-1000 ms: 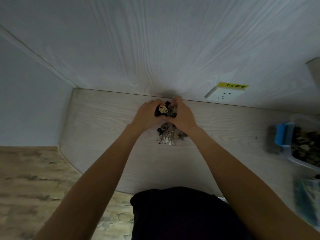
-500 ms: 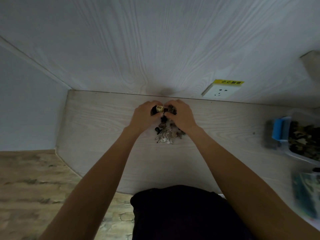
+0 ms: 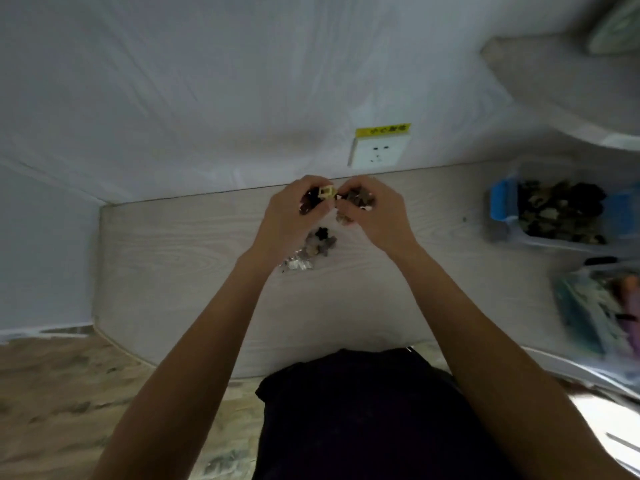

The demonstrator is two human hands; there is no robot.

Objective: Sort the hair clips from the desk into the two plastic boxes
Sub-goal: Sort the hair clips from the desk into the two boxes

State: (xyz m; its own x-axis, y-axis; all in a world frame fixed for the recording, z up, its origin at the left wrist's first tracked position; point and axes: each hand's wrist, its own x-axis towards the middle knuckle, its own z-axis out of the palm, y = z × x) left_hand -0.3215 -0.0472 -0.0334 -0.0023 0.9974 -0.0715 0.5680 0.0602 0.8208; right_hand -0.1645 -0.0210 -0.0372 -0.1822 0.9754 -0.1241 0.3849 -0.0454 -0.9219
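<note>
Both hands raised over desk (image 3: 173, 258), each curled around a bunch of hair clips. Left hand (image 3: 289, 220) grips dark clips plus a cream clip (image 3: 327, 192) at its fingertips; right hand (image 3: 375, 213) grips brownish ones, probably several, blurred. Small clip pile (image 3: 311, 249) lies below the hands. Blue-latched box (image 3: 554, 213) of clips well right; second box (image 3: 602, 310) nearer, blurred.

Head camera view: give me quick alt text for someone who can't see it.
Both hands are raised over a pale wood desk, the left hand and right hand each clutching small hair clips, with a small pile of clips on the desk beneath. On the right stand a blue-latched plastic box of dark clips and a blurred second box.
</note>
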